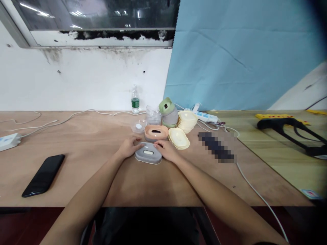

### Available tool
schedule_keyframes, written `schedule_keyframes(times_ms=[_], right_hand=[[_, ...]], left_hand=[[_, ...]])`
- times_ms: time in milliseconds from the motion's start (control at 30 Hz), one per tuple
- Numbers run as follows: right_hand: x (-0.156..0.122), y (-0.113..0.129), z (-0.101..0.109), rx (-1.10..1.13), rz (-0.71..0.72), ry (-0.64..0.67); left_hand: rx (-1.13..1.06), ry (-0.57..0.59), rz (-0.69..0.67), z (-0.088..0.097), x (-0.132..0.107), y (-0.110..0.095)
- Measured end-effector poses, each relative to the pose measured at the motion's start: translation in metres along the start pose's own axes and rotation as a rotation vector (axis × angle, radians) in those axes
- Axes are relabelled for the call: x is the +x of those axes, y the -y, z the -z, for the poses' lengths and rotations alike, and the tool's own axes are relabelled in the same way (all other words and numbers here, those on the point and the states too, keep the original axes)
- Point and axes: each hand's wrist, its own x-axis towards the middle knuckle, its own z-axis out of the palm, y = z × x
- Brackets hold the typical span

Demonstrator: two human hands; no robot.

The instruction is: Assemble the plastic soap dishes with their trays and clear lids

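A grey rounded-oval piece [148, 158], like a soap dish with a pale slot in its middle, lies on the wooden table before me. My left hand [129, 147] holds its left side, thumb on the rim. On the opposite side, my right hand [166, 149] grips the upper right edge with curled fingers. Just behind stands a peach piece [153, 134] of similar shape with a dark slot, on a grey base. Cream trays [179, 137] are stacked beside my right hand. A transparent round lid [138, 126] lies beyond my left hand.
Behind stand transparent containers [153, 116], green and grey pieces [166, 106], a taller cream stack [187, 119] and a water bottle [135, 102]. A black phone [44, 175] lies left; a pixelated dark object [217, 148] lies right. White cables and a power strip [208, 117] run along the wall.
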Motion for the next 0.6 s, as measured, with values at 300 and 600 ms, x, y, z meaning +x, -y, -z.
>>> schedule_keyframes(times_ms=[300,600], right_hand=[[-0.002,-0.002,0.001,0.034,0.025,0.018],[-0.003,-0.004,0.003,0.076,0.035,0.049]], left_hand=[[0.282,-0.169,0.175,0.005,0.033,0.004],[0.389,-0.186,0.194,0.005,0.036,0.009]])
